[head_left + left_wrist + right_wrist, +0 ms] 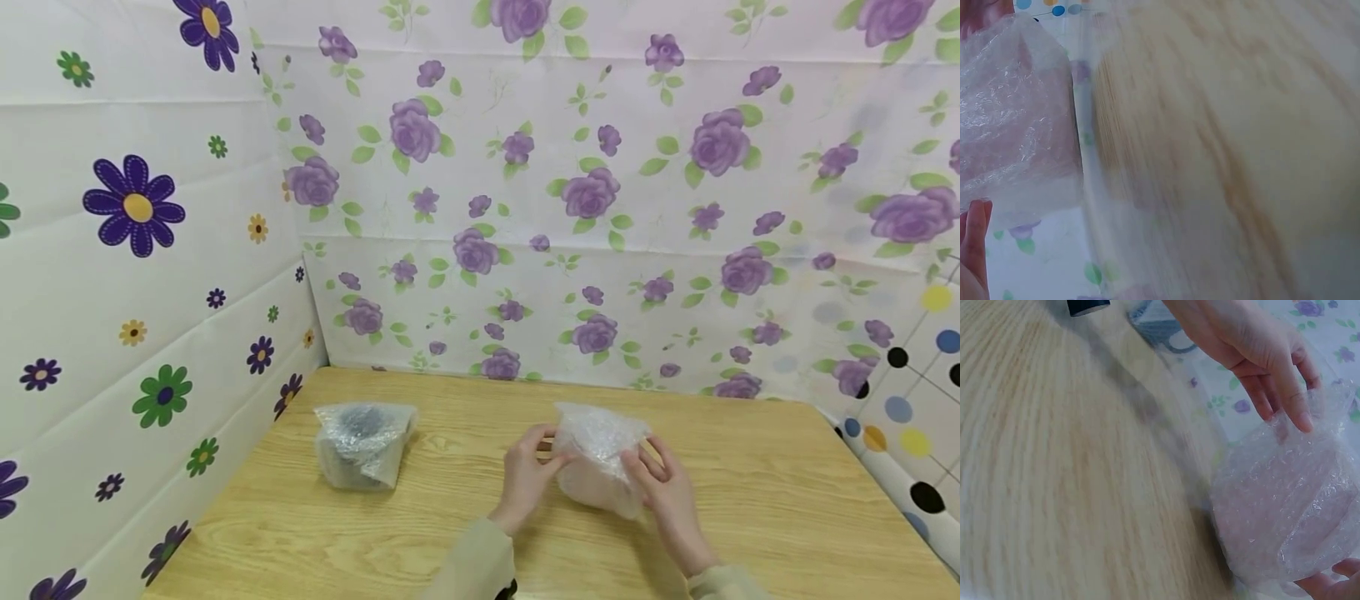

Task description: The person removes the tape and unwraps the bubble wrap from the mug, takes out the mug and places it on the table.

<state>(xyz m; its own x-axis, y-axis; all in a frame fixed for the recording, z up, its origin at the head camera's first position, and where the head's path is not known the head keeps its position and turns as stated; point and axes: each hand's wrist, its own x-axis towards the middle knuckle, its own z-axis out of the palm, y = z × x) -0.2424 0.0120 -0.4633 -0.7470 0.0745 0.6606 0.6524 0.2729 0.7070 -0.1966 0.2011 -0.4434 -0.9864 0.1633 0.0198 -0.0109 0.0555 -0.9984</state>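
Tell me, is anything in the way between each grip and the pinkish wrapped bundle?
No, nothing visible: the left hand's grip and the right hand's grip are both on the pinkish wrapped bundle. The darker wrapped bundle sits apart, off to the left.

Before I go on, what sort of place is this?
Probably a makeshift tabletop work booth, though nothing beyond it shows: a wood-grain table, purple-rose sheeting behind it, and daisy-print sheeting along its left side.
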